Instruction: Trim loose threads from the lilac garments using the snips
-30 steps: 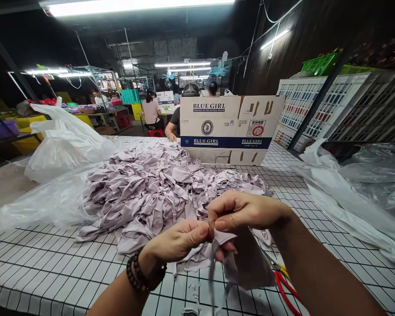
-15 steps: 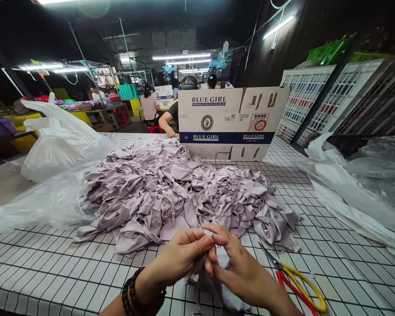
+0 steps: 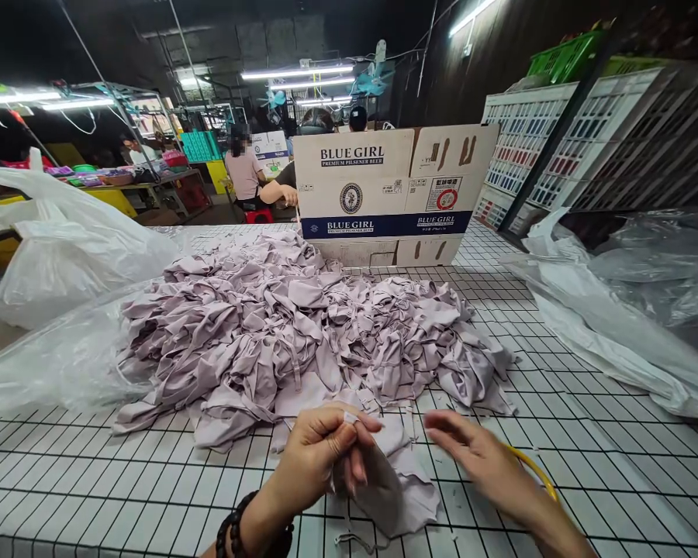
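Observation:
My left hand (image 3: 319, 446), with dark beads at the wrist, pinches a light mauve cloth piece (image 3: 399, 496) at a small white tag-like bit (image 3: 350, 418) between thumb and forefinger. The cloth hangs from the fingers onto the table. To its right, my right hand (image 3: 477, 457) is apart from the cloth, slightly blurred, fingers stretched out and nothing seen in them. Beneath this hand lie the scissors, mostly hidden; a yellow handle loop (image 3: 538, 469) shows past it. Just beyond both hands spreads a large heap of mauve cloth pieces (image 3: 302, 325).
A grid-patterned cover lies on the table (image 3: 122, 480). An upright "BLUE GIRL" carton (image 3: 395, 186) stands behind the heap, with a co-worker's arm (image 3: 279, 188) beside it. Clear plastic bags (image 3: 75, 248) lie left, more plastic (image 3: 628, 310) right. White crates (image 3: 558, 132) are stacked at back right.
My right hand has let go of the cloth and moved right, over the scissors. My left hand keeps its pinch on the cloth. The view has shifted somewhat.

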Tool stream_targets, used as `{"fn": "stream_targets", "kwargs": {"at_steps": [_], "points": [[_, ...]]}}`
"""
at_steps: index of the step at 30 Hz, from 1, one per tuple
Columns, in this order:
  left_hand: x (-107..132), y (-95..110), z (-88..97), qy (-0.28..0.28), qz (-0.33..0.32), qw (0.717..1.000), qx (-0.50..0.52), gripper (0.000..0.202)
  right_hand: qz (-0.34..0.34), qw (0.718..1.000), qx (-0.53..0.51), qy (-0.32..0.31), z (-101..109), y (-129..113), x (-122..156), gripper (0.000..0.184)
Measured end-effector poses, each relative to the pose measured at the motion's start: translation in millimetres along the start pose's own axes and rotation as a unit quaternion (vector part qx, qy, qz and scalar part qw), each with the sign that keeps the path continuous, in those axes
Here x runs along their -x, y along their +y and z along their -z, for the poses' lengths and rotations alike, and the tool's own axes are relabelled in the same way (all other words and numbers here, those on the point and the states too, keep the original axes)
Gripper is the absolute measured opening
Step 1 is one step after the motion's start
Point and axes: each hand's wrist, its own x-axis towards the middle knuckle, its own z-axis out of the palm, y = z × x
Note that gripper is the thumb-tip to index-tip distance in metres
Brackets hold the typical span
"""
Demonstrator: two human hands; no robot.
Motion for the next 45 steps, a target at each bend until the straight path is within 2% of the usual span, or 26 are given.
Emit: {"fn": "stream_targets", "kwargs": {"at_steps": [2,3,6,8,12,14,16,18,21,25,28,31,34,45], "points": [[-3.0,-5.2,-1.0,-0.003,0.003,0.999,0.032,0.035,-0.102,0.984,0.120,0.085,15.5,47.6,11.1,0.021],[-4.5,-7.3,-1.6,-0.008,0.005,0.999,0.037,0.035,-0.136,0.972,0.165,0.100,20.5,68.1,16.1,0.019],[-7.8,-11.4,-4.2,-0.013,0.012,1.000,0.020,0.036,-0.162,0.954,0.216,0.131,25.0,103.3,25.3,0.013],[-8.1,-12.4,-6.5,-0.004,0.018,1.000,-0.004,0.039,-0.166,0.951,0.220,0.140,24.2,107.1,25.0,0.014],[-5.8,-13.0,-8.9,0.008,0.023,0.999,-0.044,0.046,-0.184,0.959,0.206,0.069,28.2,101.0,20.0,0.010],[-4.8,-13.8,-7.6,0.020,0.018,0.997,-0.066,0.048,-0.186,0.959,0.203,0.062,32.8,98.0,21.5,0.011],[-4.5,-14.9,-5.4,0.031,0.010,0.995,-0.093,0.049,-0.180,0.967,0.165,0.076,35.6,90.3,26.5,0.014],[-4.7,-15.7,-3.7,0.032,-0.012,0.990,-0.134,0.047,-0.153,0.983,0.073,0.074,33.5,72.3,33.9,0.021],[-5.3,-15.6,-3.6,0.024,-0.074,0.974,-0.214,0.041,-0.087,0.992,-0.022,0.089,18.8,23.9,44.2,0.026],[-4.7,-13.5,-4.8,0.016,-0.140,0.945,-0.295,0.038,0.025,0.989,0.044,0.136,-5.2,-47.9,46.3,0.031],[-2.3,-12.3,-3.5,0.018,-0.157,0.934,-0.321,0.040,0.079,0.984,0.087,0.134,-12.3,-75.7,40.4,0.026],[0.6,-11.2,-1.6,0.017,-0.161,0.927,-0.339,0.042,0.126,0.980,0.128,0.092,-12.4,-81.9,34.7,0.023],[2.2,-9.2,-1.0,0.012,-0.163,0.922,-0.352,0.039,0.162,0.970,0.160,0.087,-11.6,-81.8,31.9,0.025],[2.2,-8.0,-0.7,-0.001,-0.170,0.928,-0.331,0.031,0.176,0.958,0.199,0.110,-12.7,-85.5,31.7,0.023]]}}
